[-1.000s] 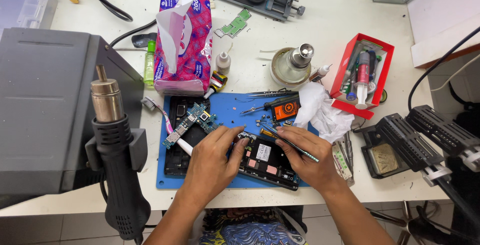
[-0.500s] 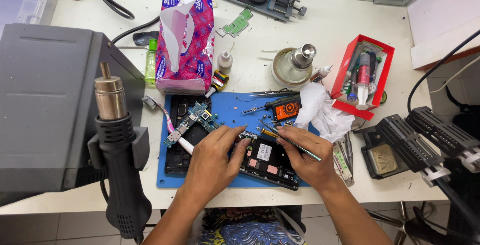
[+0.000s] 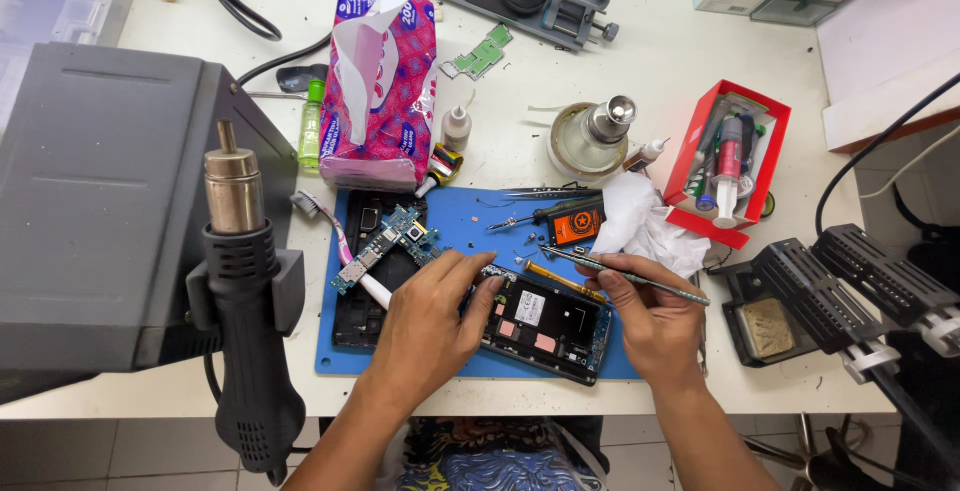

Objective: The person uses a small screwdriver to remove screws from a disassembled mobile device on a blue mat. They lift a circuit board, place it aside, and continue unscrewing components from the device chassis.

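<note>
Your left hand (image 3: 425, 326) presses flat on the opened phone frame (image 3: 545, 321) on the blue mat (image 3: 470, 226), fingers closed over its edge. Your right hand (image 3: 650, 316) pinches the tweezers (image 3: 620, 273); I think you should keep the tips low and steady.

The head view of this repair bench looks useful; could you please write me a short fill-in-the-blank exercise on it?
1. The opened phone lies on a ____ mat.
2. The right hand holds a thin ____.
3. The left hand rests on the phone's ____ end.
4. The tray of tools is ____.

Missing words: blue; screwdriver; left; red
</note>
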